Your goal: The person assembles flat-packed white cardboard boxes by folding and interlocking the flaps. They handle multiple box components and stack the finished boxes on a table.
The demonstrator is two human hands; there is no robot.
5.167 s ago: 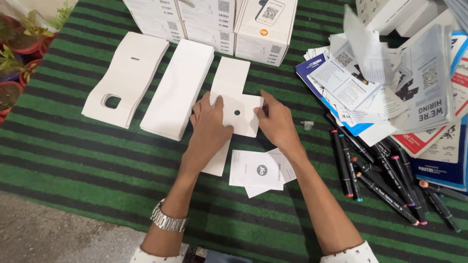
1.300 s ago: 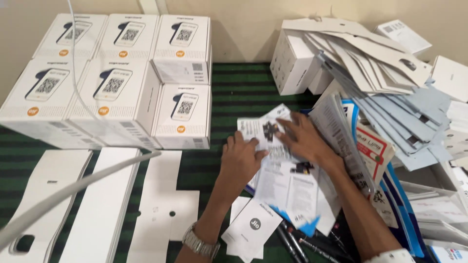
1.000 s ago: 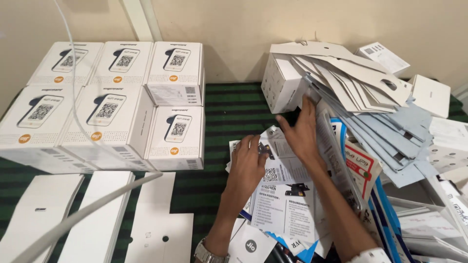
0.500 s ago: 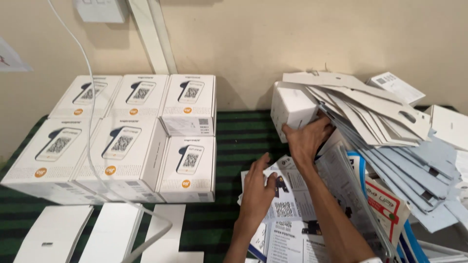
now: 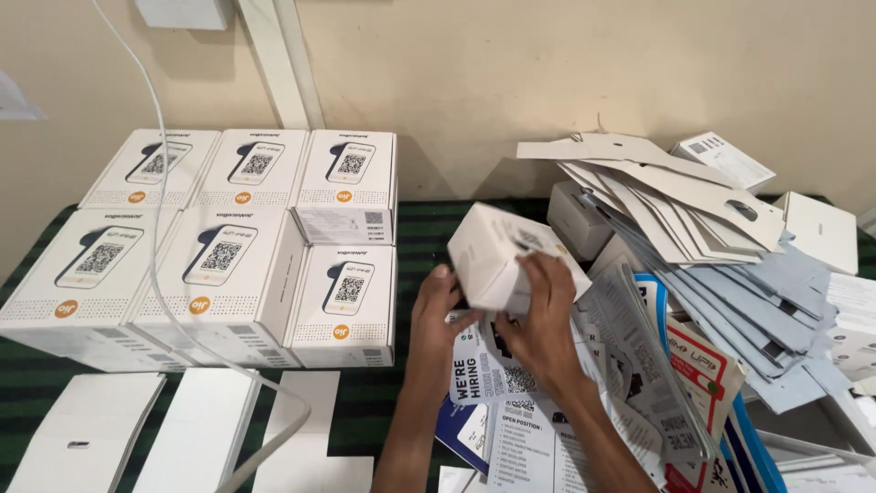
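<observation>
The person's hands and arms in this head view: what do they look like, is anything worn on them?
Both the left hand and the right hand are bare: no gloves, and no rings visible on the fingers. The forearms are uncovered as far as the picture's lower edge, with no sleeve, watch or bracelet in view.

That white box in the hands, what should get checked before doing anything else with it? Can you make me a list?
1. Both hands on the white box: ok. The left hand touches its lower left edge and the right hand wraps its right side.
2. Box off the table: ok, it is lifted and tilted above the printed leaflets.
3. Box closed: cannot tell, the flaps face away.
4. Leaning heap of flat cardboard sheets to the right: not ok, it looks loose and close to the right hand.
5. Stacked printed boxes on the left: ok, neat and apart from the hands.
6. White cable across those boxes: ok, away from both hands.
</observation>
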